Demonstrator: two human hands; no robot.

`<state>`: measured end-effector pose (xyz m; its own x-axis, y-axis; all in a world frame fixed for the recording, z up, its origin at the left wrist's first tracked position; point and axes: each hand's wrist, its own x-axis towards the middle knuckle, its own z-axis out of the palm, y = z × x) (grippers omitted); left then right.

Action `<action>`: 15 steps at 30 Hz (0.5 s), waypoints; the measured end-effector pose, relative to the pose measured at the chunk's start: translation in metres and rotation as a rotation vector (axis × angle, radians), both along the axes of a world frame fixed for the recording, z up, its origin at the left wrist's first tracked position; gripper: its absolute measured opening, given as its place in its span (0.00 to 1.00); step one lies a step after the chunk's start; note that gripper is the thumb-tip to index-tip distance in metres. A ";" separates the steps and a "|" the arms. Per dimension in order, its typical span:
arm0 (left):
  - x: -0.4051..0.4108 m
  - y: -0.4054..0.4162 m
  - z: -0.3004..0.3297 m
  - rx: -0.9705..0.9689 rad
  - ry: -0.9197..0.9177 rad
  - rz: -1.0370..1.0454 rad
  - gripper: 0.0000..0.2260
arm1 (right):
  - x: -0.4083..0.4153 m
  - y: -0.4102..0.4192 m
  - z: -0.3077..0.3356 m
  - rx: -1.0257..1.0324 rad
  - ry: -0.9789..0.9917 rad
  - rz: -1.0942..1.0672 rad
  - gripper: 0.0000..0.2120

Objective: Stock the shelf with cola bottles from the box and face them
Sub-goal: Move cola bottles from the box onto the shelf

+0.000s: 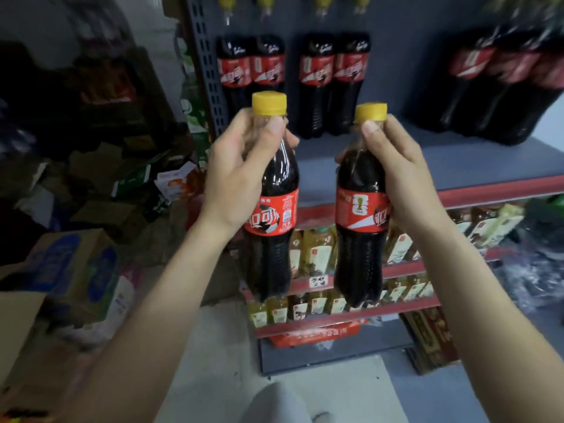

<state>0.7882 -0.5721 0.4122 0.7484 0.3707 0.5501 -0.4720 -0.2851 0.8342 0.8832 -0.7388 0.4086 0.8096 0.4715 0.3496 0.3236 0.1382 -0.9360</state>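
My left hand (235, 172) grips one cola bottle (274, 215) by its neck, under the yellow cap. My right hand (399, 181) grips a second cola bottle (360, 227) the same way. Both bottles hang upright in the air in front of the grey shelf (442, 166), just before its red front edge. Several cola bottles (293, 71) stand at the back left of that shelf. More cola bottles (512, 80) stand at its back right, blurred.
Lower shelves hold rows of yellow-labelled drink bottles (311, 254). A perforated shelf upright (207, 71) rises at the left. Cardboard boxes (73, 270) and loose packaging crowd the floor on the left. A pale floor (219, 346) lies below my arms.
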 end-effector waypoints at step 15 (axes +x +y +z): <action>0.205 -0.191 0.035 0.262 -0.447 0.459 0.09 | 0.182 -0.156 0.057 0.168 -0.422 -0.161 0.05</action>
